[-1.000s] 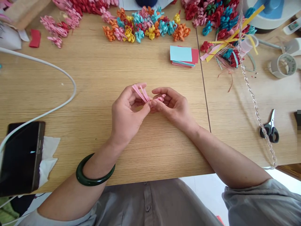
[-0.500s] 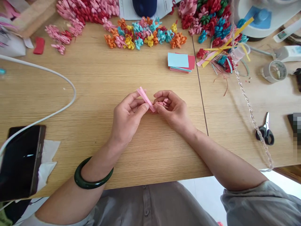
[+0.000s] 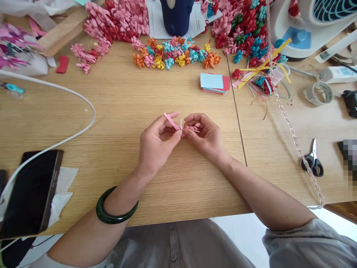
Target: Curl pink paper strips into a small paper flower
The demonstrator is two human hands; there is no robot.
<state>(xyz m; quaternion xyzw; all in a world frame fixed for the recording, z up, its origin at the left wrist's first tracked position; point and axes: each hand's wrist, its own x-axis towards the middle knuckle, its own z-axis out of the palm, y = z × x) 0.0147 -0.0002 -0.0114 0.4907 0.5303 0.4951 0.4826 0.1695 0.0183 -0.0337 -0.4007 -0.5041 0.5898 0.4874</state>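
Over the middle of the wooden table (image 3: pixel 134 149), my left hand (image 3: pixel 158 143) pinches a pink paper strip (image 3: pixel 171 121) between thumb and finger. The strip slants up to the left, and a narrow piece of it stands apart near the fingertips. My right hand (image 3: pixel 205 136) is closed on a small fringed, curled pink paper piece (image 3: pixel 193 127), whose loops show between thumb and fingers. The thumbs of both hands nearly meet where strip and curled piece come together. Whether the two are joined is hidden by the fingertips.
Beyond the hands lie a stack of blue and red paper cards (image 3: pixel 213 82) and a row of colourful paper flowers (image 3: pixel 173 54). Scissors (image 3: pixel 312 160) and a tape roll (image 3: pixel 319 93) are at right. A white cable (image 3: pixel 83 98) curves past a dark tablet (image 3: pixel 30 190) at left.
The camera view has tilted up slightly. The pink strip in my left hand has turned, and a narrow piece now stands apart from it. My hands are closer together.
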